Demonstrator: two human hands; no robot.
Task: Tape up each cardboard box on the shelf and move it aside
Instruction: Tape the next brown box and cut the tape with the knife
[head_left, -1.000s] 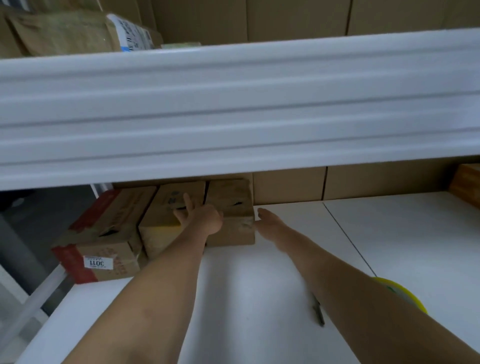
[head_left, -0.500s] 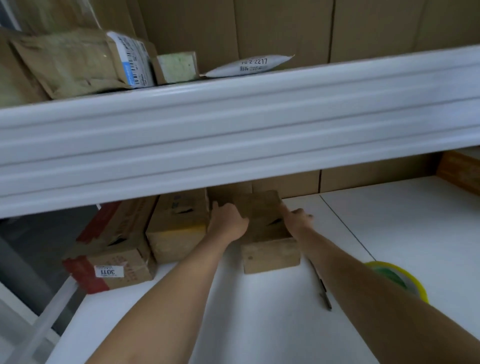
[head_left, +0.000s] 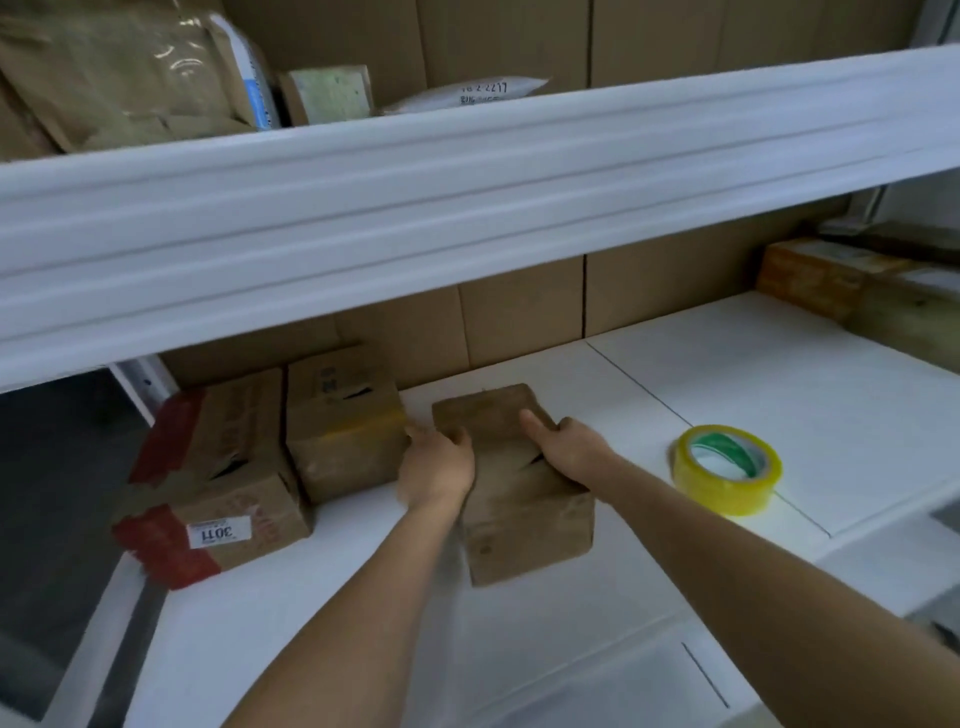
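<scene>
Stretching wide, the white shelf (head_left: 779, 395) holds everything. Two brown boxes (head_left: 332, 431) sit at its left edge. One small cardboard box (head_left: 519, 499) stands in the middle, apart from them. The left hand (head_left: 436, 470) and right hand (head_left: 571, 449) grip its sides, fingers curled around it. A yellow tape roll (head_left: 727, 470) lies near, toward the right.

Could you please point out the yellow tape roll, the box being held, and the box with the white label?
Yellow tape roll (head_left: 727, 486): head view, outer side.
Held brown cardboard box (head_left: 530, 540): head view, front face.
Red-taped cardboard box (head_left: 260, 499): head view, front face.
</scene>
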